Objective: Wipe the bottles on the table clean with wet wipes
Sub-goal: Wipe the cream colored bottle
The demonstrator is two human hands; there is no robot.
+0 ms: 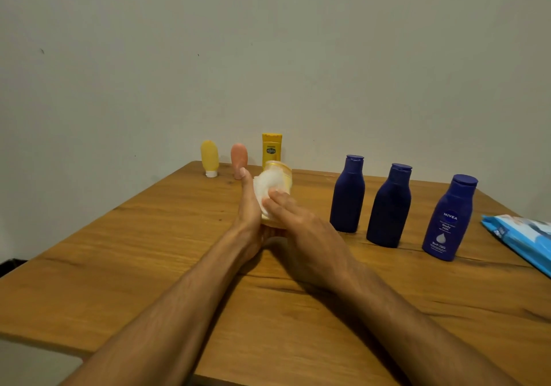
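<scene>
Farthest back, a plain pale wall (268, 43) is seen, with a wooden table (119, 266) set against it and filling the lower half of the view. Two bare forearms are stretched forward over the table and meet at its middle.

A pale yellow bottle (284, 177) is held tilted above the tabletop by the left hand (249, 218), which is placed against the bottle's left side. One straight digit is laid along that side; how the other fingers lie cannot be told, as they are hidden behind the bottle. The right hand (301, 230) is laid on top, its fingers (280, 199) straight and pressed together, and a crumpled white wet wipe (265, 186) is pressed onto the bottle beneath them.

At the right edge, a blue wet wipes pack (524, 239) is laid flat, partly cut off. Three dark blue bottles are stood upright in a row between the pack and the hands: a Nivea bottle (448, 221) nearest the pack, a middle blue bottle (389, 210), and a left blue bottle (347, 198).

Near the wall, a yellow lotion bottle (271, 150) is stood upright, with a peach tube (238, 159) and a yellow tube (209, 157) stood cap-down to its left.
</scene>
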